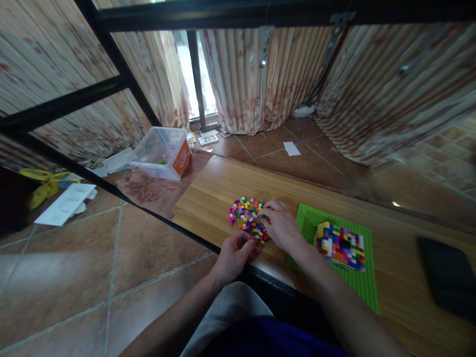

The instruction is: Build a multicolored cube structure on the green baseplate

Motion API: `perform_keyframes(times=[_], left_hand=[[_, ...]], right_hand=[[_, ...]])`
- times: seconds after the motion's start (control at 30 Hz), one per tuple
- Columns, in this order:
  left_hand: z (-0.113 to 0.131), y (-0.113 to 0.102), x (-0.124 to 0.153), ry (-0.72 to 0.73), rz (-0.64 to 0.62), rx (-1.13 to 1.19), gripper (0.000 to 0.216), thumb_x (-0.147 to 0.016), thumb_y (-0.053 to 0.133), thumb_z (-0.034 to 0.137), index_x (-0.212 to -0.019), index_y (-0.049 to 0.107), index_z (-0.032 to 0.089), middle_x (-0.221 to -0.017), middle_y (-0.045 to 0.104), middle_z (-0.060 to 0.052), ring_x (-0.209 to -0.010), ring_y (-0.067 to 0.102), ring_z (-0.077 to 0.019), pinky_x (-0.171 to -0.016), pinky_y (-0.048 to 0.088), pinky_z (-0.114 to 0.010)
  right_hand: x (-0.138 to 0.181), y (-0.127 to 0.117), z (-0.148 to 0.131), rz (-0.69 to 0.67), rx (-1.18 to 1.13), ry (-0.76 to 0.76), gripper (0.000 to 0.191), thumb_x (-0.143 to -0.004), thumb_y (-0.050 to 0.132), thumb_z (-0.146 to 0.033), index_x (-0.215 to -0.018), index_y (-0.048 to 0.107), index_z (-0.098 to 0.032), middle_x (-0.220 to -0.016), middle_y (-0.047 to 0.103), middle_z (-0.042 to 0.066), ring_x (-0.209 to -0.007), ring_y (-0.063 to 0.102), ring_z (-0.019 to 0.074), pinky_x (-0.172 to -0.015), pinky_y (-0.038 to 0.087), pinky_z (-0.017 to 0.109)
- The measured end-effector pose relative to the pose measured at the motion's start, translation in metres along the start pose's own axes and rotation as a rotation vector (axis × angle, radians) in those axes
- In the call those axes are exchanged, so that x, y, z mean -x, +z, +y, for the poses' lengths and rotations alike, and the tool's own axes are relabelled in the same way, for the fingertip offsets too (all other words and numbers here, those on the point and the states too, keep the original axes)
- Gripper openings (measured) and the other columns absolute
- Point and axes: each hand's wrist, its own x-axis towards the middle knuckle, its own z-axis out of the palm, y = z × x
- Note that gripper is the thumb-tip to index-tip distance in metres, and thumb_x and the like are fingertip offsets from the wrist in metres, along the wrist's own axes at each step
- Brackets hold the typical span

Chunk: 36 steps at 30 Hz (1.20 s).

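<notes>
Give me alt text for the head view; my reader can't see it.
A person's left hand and right hand are at a spread of small colorful bricks on a wooden table. To the right, a multicolored brick build sits on a green baseplate; left of the table, a clear bin stands on a brown mat.

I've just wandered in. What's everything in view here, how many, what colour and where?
Loose toy bricks: many, mixed colours, on the table
Brick build: one, multicoloured, on the baseplate
Baseplate: one, green, on the table
Table: one, wood-brown, centre to right
Flat object, blurred: one, black, table's right
Plastic bin: one, clear with orange label, beyond the table's left end
Mat: one, brown, under the bin
Paper sheet: one, white, floor beyond the table
Curtains: several, beige-red, background
Frame bars: several, black, top and left
Floor tiles: many, brown, around
Left hand: one, bare, beside the bricks
Right hand: one, bare, at the bricks
</notes>
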Motion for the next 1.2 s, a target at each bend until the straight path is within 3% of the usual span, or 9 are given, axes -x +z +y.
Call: perform_keyframes(times=[0.23, 0.5, 0.67, 1.0, 1.2], left_hand=[[0.003, 0.000, 0.001, 0.009, -0.019, -0.018, 0.027, -0.076, 0.070, 0.041, -0.078, 0.058, 0.017, -0.070, 0.068, -0.002, -0.062, 0.060, -0.0112, -0.060, 0.046, -0.023], [0.001, 0.001, 0.000, 0.033, -0.021, -0.047, 0.022, -0.078, 0.067, 0.037, -0.079, 0.058, 0.017, -0.071, 0.068, -0.002, -0.063, 0.060, -0.0113, -0.060, 0.046, -0.023], [0.002, 0.001, 0.000, 0.018, -0.011, -0.037, 0.022, -0.078, 0.068, 0.037, -0.079, 0.059, 0.017, -0.069, 0.067, -0.001, -0.061, 0.060, -0.0111, -0.059, 0.046, -0.022], [0.004, 0.002, 0.001, 0.004, -0.012, -0.023, 0.024, -0.075, 0.070, 0.038, -0.078, 0.057, 0.018, -0.068, 0.067, 0.000, -0.060, 0.060, -0.0108, -0.058, 0.045, -0.022], [0.010, 0.003, 0.001, -0.008, -0.006, 0.017, 0.023, -0.073, 0.069, 0.036, -0.078, 0.056, 0.018, -0.062, 0.064, 0.001, -0.056, 0.058, -0.0099, -0.055, 0.044, -0.021]], right_hand=[[-0.010, 0.009, -0.007, -0.013, -0.008, -0.037, 0.023, -0.090, 0.057, -0.019, -0.106, 0.073, -0.023, -0.114, 0.062, 0.009, -0.107, 0.052, 0.0243, -0.094, 0.043, 0.037], [0.000, 0.000, 0.004, -0.017, 0.023, -0.017, 0.027, -0.085, 0.058, -0.012, -0.103, 0.074, -0.023, -0.116, 0.061, 0.009, -0.109, 0.051, 0.0247, -0.096, 0.043, 0.038], [-0.005, 0.004, -0.005, -0.030, -0.020, -0.056, 0.022, -0.088, 0.059, -0.019, -0.104, 0.073, -0.023, -0.116, 0.061, 0.009, -0.111, 0.051, 0.0246, -0.097, 0.042, 0.039], [-0.011, 0.007, -0.006, -0.028, -0.035, -0.076, 0.007, -0.084, 0.068, -0.023, -0.089, 0.070, -0.019, -0.114, 0.061, 0.009, -0.108, 0.051, 0.0244, -0.095, 0.042, 0.039], [-0.005, -0.001, -0.007, -0.018, -0.030, -0.103, 0.009, -0.087, 0.065, -0.026, -0.084, 0.067, -0.019, -0.111, 0.063, 0.010, -0.105, 0.053, 0.0247, -0.094, 0.042, 0.040]])
